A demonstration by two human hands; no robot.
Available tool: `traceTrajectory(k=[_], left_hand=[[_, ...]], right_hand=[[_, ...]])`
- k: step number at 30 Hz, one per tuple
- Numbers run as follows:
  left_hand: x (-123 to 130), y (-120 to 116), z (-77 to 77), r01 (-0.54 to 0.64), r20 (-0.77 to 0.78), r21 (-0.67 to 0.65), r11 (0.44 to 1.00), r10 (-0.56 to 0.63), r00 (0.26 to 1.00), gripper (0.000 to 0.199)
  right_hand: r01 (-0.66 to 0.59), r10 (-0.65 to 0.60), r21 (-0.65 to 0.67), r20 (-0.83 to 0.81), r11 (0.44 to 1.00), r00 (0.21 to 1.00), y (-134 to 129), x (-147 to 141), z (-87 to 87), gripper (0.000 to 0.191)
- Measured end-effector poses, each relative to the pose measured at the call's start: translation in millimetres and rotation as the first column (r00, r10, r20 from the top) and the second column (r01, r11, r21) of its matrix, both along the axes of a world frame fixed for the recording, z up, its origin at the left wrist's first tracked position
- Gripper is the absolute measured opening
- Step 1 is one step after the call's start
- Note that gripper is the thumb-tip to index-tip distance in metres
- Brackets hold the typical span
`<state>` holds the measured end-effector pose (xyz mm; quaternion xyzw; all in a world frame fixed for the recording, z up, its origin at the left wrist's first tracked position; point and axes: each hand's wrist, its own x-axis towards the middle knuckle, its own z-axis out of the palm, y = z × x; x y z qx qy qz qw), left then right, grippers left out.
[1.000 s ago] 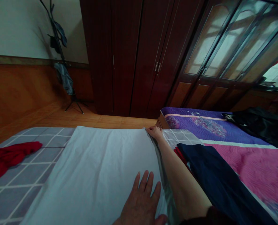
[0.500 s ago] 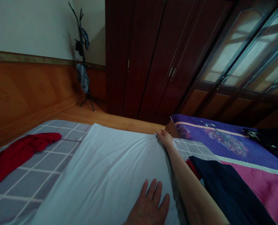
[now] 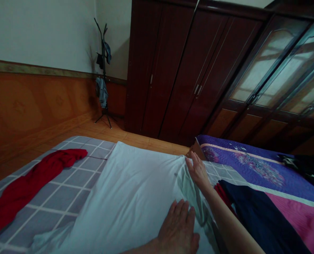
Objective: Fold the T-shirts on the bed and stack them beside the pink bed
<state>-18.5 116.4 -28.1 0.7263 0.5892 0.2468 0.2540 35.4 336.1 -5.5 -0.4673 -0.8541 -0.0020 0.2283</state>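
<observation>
A big cloth [image 3: 130, 190] lies on the bed [image 3: 64, 194], with a smaller cloth [image 3: 44, 174] to its left and some folded clothes [image 3: 259, 208] to its right. The left hand [image 3: 178, 225] is on the near right part of the big cloth, and the right hand [image 3: 198, 171] is by its far right corner. Behind the bed are the floor [image 3: 138, 140] and the closet [image 3: 178, 77], with a coat stand [image 3: 103, 67] left of the closet.
</observation>
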Motion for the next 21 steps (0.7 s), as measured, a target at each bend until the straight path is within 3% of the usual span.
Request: traceTrajectory(k=[4,7,9,12,15,18,21], left_hand=[[-1,5,1.3,-0.2,0.063,-0.019,0.98,0.201,0.978,0.06],[-12,12,10.2,-0.345,0.08,0.038,0.938,0.341,0.937,0.064],[-29,22,21.6,-0.401,0.013,0.085,0.912,0.401,0.916,0.062],[-74,42,38.9,-0.405,-0.244,0.133,0.904,0.426,0.871,0.061],[-139,61,41.0,-0.473,-0.311,0.121,0.873,0.485,0.817,0.061],[-207,68,22.9,-0.552,-0.378,0.074,0.831,0.536,0.755,0.064],[-257,67,-2.9,-0.612,-0.444,0.028,0.791,0.558,0.701,0.066]], right_hand=[[-0.159,0.162,0.037,-0.08,0.987,0.984,-73,42,-16.2,0.058],[-0.187,0.186,0.004,0.065,0.982,0.98,-119,78,-39.6,0.054],[-0.178,0.178,-0.013,0.168,0.984,0.97,-134,93,-52.8,0.055],[-0.151,0.156,-0.041,0.259,0.988,0.953,-139,99,-63.2,0.058],[-0.131,0.138,-0.043,0.298,0.99,0.945,-134,95,-65.8,0.06],[-0.14,0.142,-0.031,0.308,0.99,0.941,-129,94,-68.9,0.061],[-0.154,0.156,-0.031,0.299,0.988,0.941,-127,97,-72.9,0.06]])
